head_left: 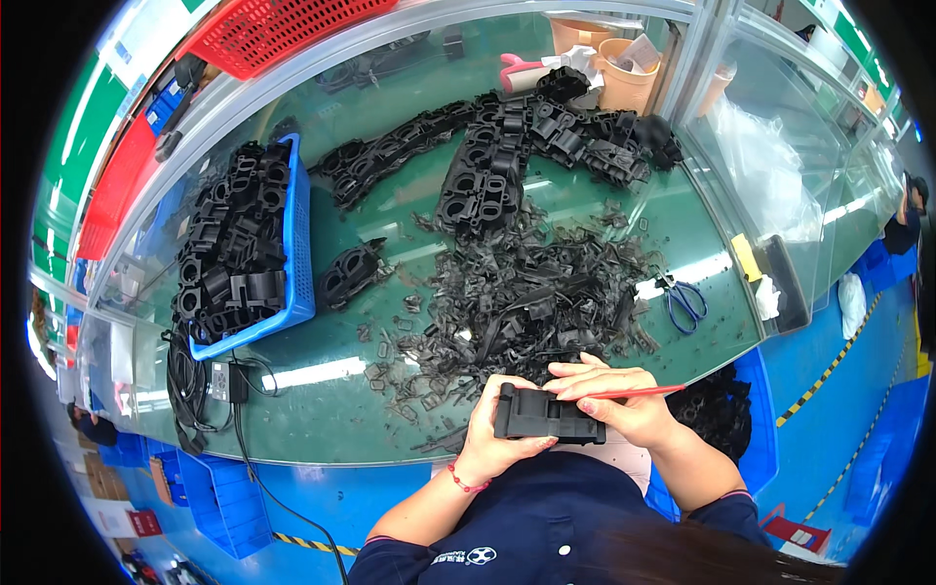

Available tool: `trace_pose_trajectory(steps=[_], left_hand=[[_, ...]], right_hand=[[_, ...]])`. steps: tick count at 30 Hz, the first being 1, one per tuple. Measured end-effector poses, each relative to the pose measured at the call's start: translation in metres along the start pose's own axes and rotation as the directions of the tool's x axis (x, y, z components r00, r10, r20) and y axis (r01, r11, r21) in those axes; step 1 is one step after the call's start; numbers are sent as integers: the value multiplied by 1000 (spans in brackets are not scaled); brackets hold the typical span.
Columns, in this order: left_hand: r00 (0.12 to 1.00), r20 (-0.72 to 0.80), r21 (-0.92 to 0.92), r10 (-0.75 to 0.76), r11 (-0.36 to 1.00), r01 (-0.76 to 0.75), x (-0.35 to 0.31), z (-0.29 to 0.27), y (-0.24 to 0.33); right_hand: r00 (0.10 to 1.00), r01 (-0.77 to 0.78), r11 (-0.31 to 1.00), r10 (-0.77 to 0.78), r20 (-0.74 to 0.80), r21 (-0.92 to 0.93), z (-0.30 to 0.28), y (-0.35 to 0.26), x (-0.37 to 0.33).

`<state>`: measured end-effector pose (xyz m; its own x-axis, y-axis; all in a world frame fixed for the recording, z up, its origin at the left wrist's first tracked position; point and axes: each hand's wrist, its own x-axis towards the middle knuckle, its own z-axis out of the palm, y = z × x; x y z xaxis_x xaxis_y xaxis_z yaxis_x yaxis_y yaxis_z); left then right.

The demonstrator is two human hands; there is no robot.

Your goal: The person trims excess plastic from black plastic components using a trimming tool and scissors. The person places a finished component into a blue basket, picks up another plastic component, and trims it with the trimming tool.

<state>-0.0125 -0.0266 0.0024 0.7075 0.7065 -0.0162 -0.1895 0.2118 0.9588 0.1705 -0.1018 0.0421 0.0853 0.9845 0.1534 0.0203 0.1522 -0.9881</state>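
Observation:
Close to my body at the table's front edge, my left hand (490, 433) is closed around the left end of a black molded plastic part (531, 413). My right hand (624, 405) is closed on a slim red pen-like tool (643, 392), whose back end sticks out to the right. The tool's front end lies along the part's upper side, and its tip is hidden by my fingers. My right fingers also rest over the part's right half. Just beyond my hands lies a heap of black plastic scraps (526, 302).
A blue basket (302, 244) full of black molded parts stands at the left. More molded parts (478, 175) lie in rows at the back. Blue-handled scissors (685, 304) are right of the scraps. A power adapter (231, 382) with cables sits front left. A blue bin (756, 419) stands at the right.

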Motion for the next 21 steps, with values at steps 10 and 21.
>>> trace_pose_trajectory(steps=[10,21], left_hand=[[989,-58,-96,-139,986,133,3,4,1],[997,-52,-140,-52,989,45,3,3,-2]], right_hand=[[869,387,565,-487,84,-728,-2,5,7],[991,72,996,-67,-114,48,1,11,-4]])
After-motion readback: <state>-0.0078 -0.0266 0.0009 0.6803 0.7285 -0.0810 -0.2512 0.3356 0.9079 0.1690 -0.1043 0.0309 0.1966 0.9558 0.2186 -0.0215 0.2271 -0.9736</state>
